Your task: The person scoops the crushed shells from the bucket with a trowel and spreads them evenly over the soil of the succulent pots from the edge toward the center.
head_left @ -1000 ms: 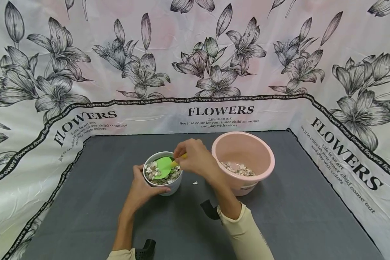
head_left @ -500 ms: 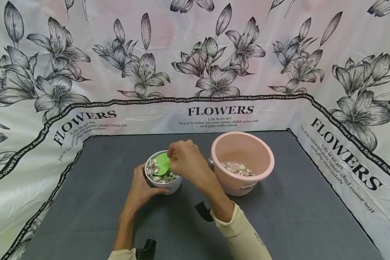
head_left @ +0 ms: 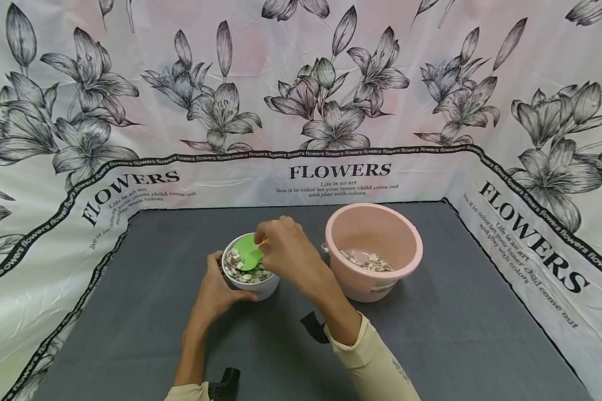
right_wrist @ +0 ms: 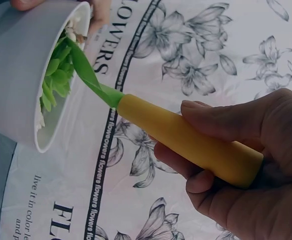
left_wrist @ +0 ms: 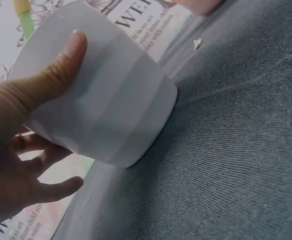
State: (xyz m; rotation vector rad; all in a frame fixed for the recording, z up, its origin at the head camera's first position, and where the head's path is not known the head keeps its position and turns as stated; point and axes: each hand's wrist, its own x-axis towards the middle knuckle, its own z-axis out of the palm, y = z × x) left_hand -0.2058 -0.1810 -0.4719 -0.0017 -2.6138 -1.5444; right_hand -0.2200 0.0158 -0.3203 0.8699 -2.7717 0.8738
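A white pot [head_left: 263,289] stands left of the middle of the grey cloth, full of pale stone or shell chips [head_left: 236,268]. My left hand [head_left: 218,289] grips its side, thumb on the near wall and fingers round the left. Over the pot, my right hand [head_left: 290,253] holds a small trowel [head_left: 248,252] by its yellow handle [right_wrist: 186,140]. The trowel's green blade meets the chips inside, slanting down from the handle. Green leaves [right_wrist: 60,75] of a small plant show beside the blade in the right wrist view.
Right of the pot stands a pink bucket [head_left: 341,275] with chips [head_left: 371,262] on its bottom. One loose chip [left_wrist: 197,44] lies on the grey cloth [head_left: 456,334]. Flower-printed fabric [head_left: 341,184] encloses the back and sides.
My right hand has moved left and the trowel's blade now stands steeper in the pot. Its wrist now covers the loose chip in the head view. My left hand keeps its hold.
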